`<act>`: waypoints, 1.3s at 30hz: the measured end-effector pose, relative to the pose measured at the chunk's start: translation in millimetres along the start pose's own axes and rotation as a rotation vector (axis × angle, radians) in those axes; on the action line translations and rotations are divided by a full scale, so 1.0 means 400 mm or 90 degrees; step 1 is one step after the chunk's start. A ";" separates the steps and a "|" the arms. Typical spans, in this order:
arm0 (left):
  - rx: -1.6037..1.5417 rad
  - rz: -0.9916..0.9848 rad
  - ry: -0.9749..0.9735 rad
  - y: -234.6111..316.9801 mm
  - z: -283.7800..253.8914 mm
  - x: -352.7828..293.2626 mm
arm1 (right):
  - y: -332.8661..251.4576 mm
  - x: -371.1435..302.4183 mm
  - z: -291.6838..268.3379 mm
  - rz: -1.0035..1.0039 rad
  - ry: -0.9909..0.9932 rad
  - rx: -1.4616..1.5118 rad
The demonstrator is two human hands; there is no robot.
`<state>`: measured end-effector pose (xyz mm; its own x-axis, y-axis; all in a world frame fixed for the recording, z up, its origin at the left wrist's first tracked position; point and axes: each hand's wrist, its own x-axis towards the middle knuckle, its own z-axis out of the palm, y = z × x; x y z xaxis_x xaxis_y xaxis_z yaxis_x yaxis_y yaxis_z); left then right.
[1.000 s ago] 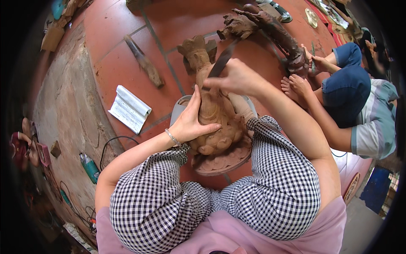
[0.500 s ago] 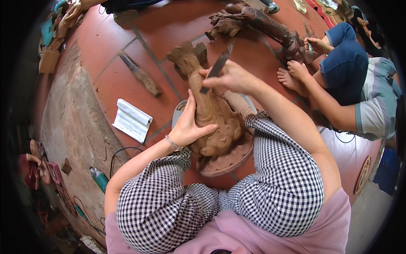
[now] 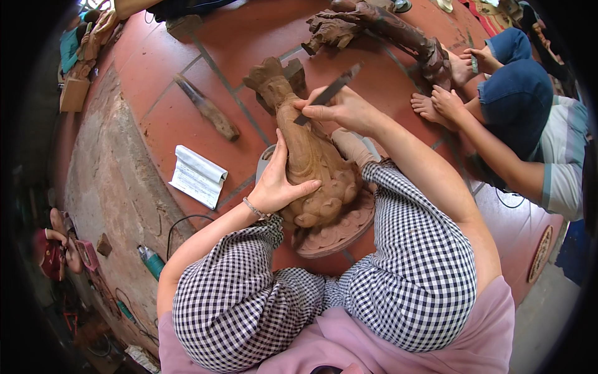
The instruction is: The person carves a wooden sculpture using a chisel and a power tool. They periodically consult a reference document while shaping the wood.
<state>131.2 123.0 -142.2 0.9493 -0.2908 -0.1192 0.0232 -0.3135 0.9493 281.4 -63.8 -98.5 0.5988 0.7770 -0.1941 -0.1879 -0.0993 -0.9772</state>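
A brown wooden carving (image 3: 311, 165) with a flared upper end and a cluster of rounded lumps below leans between my knees. My left hand (image 3: 280, 177) grips its left side, fingers stretched up along it and thumb across the front. Between the thumb and fingers of my right hand (image 3: 344, 111) is a dark flat strip-shaped tool (image 3: 330, 90). Its lower end meets the narrow upper part of the carving, while its other end points up and right. Whether it is a blade or an abrasive strip, I cannot tell. Below the carving shows a round carved base (image 3: 333, 232).
A wooden-handled tool (image 3: 208, 109) and a folded paper (image 3: 198, 176) lie to the left on red tiles. Beyond my knee is a green power tool (image 3: 151, 260) with a cord. Another dark carving (image 3: 398, 38) lies far right, beside a seated person (image 3: 517, 106).
The dark strip tool has tipped further to the right in my right hand, its lower end slightly higher on the carving. My left hand keeps its place. The seated person's arms have shifted a little.
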 end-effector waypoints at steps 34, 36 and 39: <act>0.049 0.048 0.071 -0.010 0.000 -0.002 | -0.079 0.062 -0.007 0.046 -0.217 -0.374; 0.051 0.044 0.074 -0.016 0.001 -0.003 | -0.082 0.055 -0.003 0.078 -0.196 -0.317; 0.058 0.044 0.065 -0.022 0.000 -0.001 | -0.089 0.052 0.008 -0.237 -0.342 -0.629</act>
<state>130.4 125.8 -150.7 0.9746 -0.2231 -0.0194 -0.0682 -0.3784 0.9231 298.1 -42.1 -67.4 0.0420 0.9977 -0.0528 0.7534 -0.0663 -0.6543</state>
